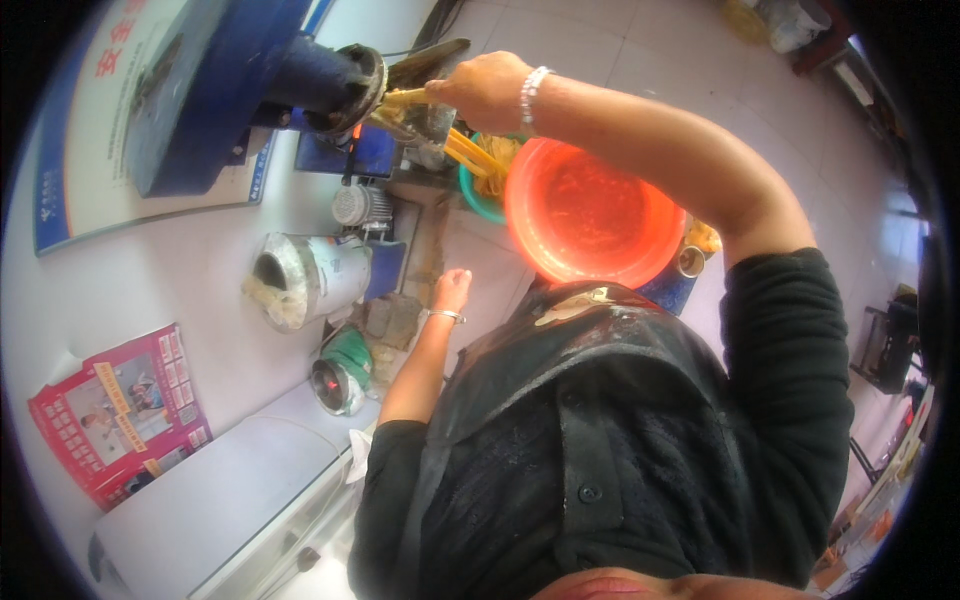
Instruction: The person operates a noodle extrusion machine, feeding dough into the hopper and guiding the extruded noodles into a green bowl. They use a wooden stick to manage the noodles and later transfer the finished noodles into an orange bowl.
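Note:
My right hand (482, 88) is raised at the round outlet of a blue machine (320, 88), its fingers closed on a yellow piece (408, 97) there. Just below it is a shiny metal piece (434, 126), and yellow strands (470, 152) slant down from it toward a green bowl (475, 200) with yellowish material in it, partly hidden. A large red basin (590, 210), stained inside, sits right of the green bowl, under my right forearm. My left hand (452, 288) is lower, left of the basin, with its fingers curled and nothing visible in them.
Left stand an electric motor (358, 208), a white cylinder (312, 280) and a green-wrapped cylinder (342, 370) above a white counter (200, 500). Posters (120, 410) hang on the wall. A small metal cup (691, 262) is right of the basin; containers (795, 28) stand farther back.

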Action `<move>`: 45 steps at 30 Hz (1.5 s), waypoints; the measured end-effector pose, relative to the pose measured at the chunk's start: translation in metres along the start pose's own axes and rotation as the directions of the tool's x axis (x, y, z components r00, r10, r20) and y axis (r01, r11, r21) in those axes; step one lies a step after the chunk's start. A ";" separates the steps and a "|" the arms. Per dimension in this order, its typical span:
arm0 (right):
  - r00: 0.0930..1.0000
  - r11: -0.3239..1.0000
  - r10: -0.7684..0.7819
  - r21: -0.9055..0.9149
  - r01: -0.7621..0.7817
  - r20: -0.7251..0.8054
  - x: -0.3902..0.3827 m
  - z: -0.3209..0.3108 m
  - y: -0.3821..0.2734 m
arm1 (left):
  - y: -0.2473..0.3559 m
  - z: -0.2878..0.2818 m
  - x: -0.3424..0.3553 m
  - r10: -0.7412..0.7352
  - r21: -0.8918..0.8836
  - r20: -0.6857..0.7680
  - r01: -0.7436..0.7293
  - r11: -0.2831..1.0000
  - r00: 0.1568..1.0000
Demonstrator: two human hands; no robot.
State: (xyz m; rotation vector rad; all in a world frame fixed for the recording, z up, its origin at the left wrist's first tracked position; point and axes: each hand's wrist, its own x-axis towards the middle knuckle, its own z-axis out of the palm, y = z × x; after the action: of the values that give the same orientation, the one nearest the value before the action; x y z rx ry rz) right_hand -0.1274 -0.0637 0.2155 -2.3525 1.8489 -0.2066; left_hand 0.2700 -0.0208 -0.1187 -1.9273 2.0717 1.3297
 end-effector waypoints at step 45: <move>0.819 0.675 0.568 0.522 -0.521 0.081 -0.176 0.029 0.059 | 0.099 0.049 0.051 0.145 0.013 0.493 -0.173 0.985 0.858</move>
State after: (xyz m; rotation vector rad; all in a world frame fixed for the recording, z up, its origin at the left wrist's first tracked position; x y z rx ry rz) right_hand -0.2193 0.0944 0.1724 -1.3734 2.1000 -0.6540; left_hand 0.1507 -0.0459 -0.1225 -1.2342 2.0012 1.5666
